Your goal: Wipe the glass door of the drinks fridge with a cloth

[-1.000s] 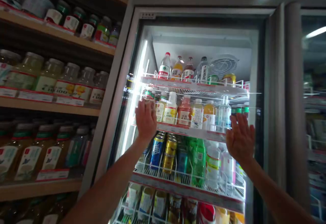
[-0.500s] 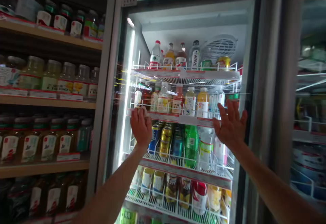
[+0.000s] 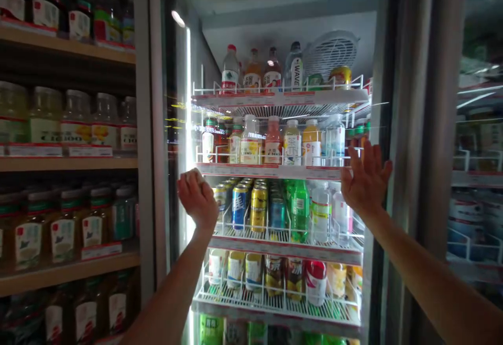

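Note:
In front of me stands a lit drinks fridge behind a glass door [image 3: 275,15] with faint reflections on it. My left hand [image 3: 197,198] is closed near the door's left side, level with the second shelf edge. A bit of something pale shows at its curled fingers, too little to name. My right hand [image 3: 365,180] is open with fingers spread, palm toward the glass near the right side. Whether it touches the glass I cannot tell. Between the hands, behind the glass, are gold cans [image 3: 258,208] and a green bottle [image 3: 299,211].
Wooden shelves [image 3: 70,164] with rows of jars and bottles stand at the left, beside the grey fridge frame [image 3: 145,125]. White wire racks [image 3: 275,245] hold drinks inside the fridge. Another fridge section [image 3: 477,177] is at the right, past a metal upright [image 3: 436,125].
My left hand has moved left across the glass, from the shelf's front to near the door's left side. My right hand has shifted slightly right, still spread. The view has also shifted a little.

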`<action>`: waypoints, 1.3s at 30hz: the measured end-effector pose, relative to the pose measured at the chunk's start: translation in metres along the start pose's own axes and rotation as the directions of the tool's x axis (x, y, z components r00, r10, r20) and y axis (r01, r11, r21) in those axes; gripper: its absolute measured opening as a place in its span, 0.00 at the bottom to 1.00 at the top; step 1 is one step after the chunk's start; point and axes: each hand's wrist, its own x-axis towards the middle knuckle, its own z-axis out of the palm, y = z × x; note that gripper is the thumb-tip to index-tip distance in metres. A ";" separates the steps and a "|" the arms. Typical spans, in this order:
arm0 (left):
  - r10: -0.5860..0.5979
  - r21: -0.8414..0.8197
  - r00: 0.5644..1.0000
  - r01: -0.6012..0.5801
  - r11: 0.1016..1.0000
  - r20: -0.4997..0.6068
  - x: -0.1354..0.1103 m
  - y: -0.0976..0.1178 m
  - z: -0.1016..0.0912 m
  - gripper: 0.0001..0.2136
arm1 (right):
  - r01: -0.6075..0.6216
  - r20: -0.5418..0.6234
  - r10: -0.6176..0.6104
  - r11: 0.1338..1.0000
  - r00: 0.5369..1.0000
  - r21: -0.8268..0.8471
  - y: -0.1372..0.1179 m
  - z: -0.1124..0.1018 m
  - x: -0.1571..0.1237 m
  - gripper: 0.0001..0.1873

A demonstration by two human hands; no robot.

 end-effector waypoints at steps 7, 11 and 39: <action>0.483 -0.189 0.824 -0.446 0.875 0.294 -0.045 0.025 -0.019 0.20 | 0.131 -0.046 -0.131 0.991 0.990 0.008 0.013 -0.001 -0.014 0.28; 0.101 0.008 0.987 -0.103 0.995 0.123 -0.026 -0.027 -0.020 0.24 | 0.113 -0.080 -0.115 0.993 0.990 -0.034 0.014 -0.001 -0.023 0.29; -0.084 -0.067 0.989 0.092 0.993 0.121 0.093 -0.049 0.029 0.19 | 0.052 -0.072 -0.057 0.996 0.996 -0.066 0.015 0.001 -0.023 0.27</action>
